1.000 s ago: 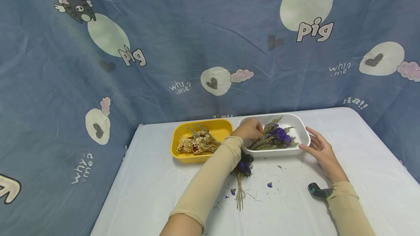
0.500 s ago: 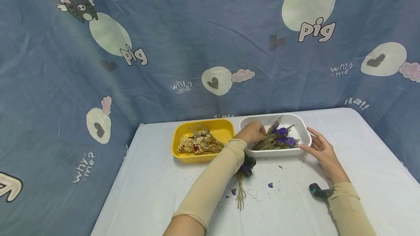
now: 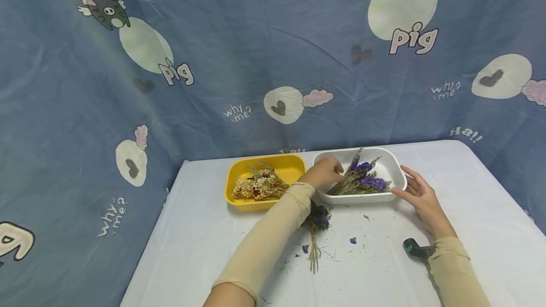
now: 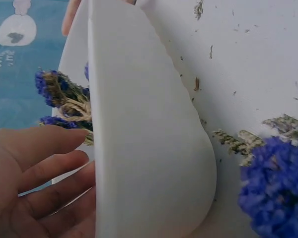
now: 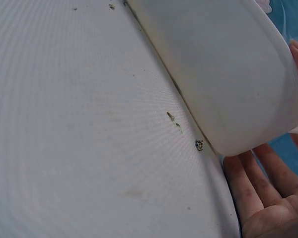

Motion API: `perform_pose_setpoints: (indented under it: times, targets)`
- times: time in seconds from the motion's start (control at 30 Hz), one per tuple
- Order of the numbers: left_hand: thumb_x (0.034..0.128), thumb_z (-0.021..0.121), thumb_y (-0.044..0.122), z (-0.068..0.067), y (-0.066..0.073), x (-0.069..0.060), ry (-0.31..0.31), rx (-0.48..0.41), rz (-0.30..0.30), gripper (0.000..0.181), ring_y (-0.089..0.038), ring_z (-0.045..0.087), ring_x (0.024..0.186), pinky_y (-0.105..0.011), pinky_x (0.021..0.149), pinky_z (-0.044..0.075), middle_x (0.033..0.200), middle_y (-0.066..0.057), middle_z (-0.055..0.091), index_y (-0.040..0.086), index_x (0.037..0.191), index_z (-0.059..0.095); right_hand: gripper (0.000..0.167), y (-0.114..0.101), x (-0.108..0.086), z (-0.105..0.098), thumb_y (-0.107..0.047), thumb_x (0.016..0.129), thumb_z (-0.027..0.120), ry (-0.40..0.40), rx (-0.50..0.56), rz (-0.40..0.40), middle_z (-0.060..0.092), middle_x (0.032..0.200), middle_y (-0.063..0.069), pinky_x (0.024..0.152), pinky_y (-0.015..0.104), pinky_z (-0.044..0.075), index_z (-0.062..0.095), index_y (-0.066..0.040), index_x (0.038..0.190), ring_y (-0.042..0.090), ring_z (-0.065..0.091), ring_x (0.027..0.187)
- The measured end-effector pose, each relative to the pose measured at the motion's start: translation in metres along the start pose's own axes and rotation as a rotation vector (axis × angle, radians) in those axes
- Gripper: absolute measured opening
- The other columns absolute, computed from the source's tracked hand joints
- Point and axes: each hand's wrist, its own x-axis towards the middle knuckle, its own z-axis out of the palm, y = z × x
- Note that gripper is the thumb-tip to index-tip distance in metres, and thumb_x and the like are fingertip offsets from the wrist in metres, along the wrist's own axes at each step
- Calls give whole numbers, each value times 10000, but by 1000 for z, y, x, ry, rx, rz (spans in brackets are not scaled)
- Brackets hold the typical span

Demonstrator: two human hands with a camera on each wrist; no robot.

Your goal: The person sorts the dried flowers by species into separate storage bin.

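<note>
My left hand [image 3: 322,173] reaches over the left end of the white tray [image 3: 391,160]. Its fingers look loose beside the stems in the left wrist view, with the thumb near a twine tie. Inside the tray lie dried purple flower bunches [image 3: 372,182], stems pointing left. My right hand [image 3: 422,200] touches the tray's right end, thumb at the front corner and fingers fairly straight along the outside. In front of the tray, under my left wrist, lies another tied purple bunch [image 3: 314,236]; my forearm and the dark wrist camera partly cover its head.
To the left stands a yellow tray [image 3: 294,167] holding dried cream and red flowers [image 3: 256,186]. Fallen petals [image 3: 353,240] and plant crumbs are scattered on the white table [image 3: 375,274]. A blue printed cloth [image 3: 213,60] hangs behind the table.
The purple bunches in the white tray have shifted and spread apart. My left hand's fingers have loosened from the stems and moved slightly left. My right hand stays at the tray's end.
</note>
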Motion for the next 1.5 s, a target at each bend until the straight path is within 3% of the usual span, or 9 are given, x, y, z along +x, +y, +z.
perform_pose_setpoints:
  times: [0.2, 0.43, 0.57, 0.8, 0.97, 1.17, 1.27, 1.4, 1.5]
  targets:
    - [977, 732, 212, -4, -3, -13, 57, -54, 46, 302, -166, 706, 990, -244, 875, 589, 1108, -70, 766, 41, 1226, 733, 844, -2, -1, -1, -327, 1003, 698, -2, -12, 15, 269, 1683, 239, 1072, 88, 446, 171, -347, 1663, 412, 341, 1532]
    - [980, 717, 206, -12, -6, -35, 142, -119, 99, 268, -132, 700, 964, -281, 1024, 533, 1078, -39, 768, 53, 1199, 740, 836, -2, -1, 0, -321, 1002, 700, 3, -6, 22, 268, 1685, 233, 1091, 84, 424, 183, -360, 1658, 372, 339, 1545]
    - [985, 708, 194, -17, -12, -52, 188, -216, 101, 217, -118, 690, 947, -213, 872, 578, 1073, -41, 756, 72, 1161, 744, 835, -2, -1, 0, -324, 1006, 694, -2, -12, 15, 266, 1686, 234, 1097, 86, 417, 176, -364, 1659, 393, 335, 1541]
    - [976, 719, 187, -23, -21, -81, 264, -278, 68, 185, -134, 688, 932, -236, 867, 579, 1041, -50, 755, 77, 1123, 739, 837, -3, -1, -1, -334, 1003, 697, 0, -23, 16, 278, 1686, 221, 1169, 191, 417, 176, -375, 1656, 370, 345, 1543]
    - [969, 721, 176, -20, -29, -100, 280, -259, 64, 207, -156, 705, 920, -239, 842, 586, 1012, -65, 765, 37, 1121, 742, 839, -2, -1, 0, -309, 1004, 698, 1, -7, 10, 271, 1681, 242, 1087, 83, 425, 178, -350, 1661, 392, 342, 1539]
    - [952, 739, 170, -14, -39, -128, 297, -278, 56, 219, -145, 702, 883, -218, 805, 584, 971, -63, 768, 23, 1115, 750, 844, -1, -1, 1, -317, 1003, 699, 2, -3, 15, 266, 1681, 248, 1082, 76, 422, 172, -350, 1662, 419, 330, 1536]
    - [941, 744, 143, -11, -45, -142, 308, -293, 70, 193, -135, 699, 854, -204, 798, 586, 948, -68, 768, 18, 1088, 755, 845, -2, -1, 1, -321, 1003, 699, 2, -1, 21, 264, 1682, 248, 1142, 144, 416, 171, -351, 1662, 436, 322, 1534]
    - [951, 735, 150, -6, -54, -161, 295, -311, 56, 185, -98, 679, 839, -204, 792, 586, 939, -38, 759, 21, 1082, 756, 848, -3, -1, 2, -327, 1000, 702, 2, 5, 31, 248, 1689, 243, 1248, 379, 355, 171, -361, 1660, 453, 299, 1538]
    - [954, 734, 161, -1, -60, -174, 287, -309, 37, 190, -73, 664, 827, -211, 781, 589, 925, -18, 750, 25, 1086, 753, 845, -3, -2, 1, -326, 1000, 702, 2, 5, 30, 250, 1690, 238, 1241, 343, 367, 174, -367, 1659, 443, 300, 1541]
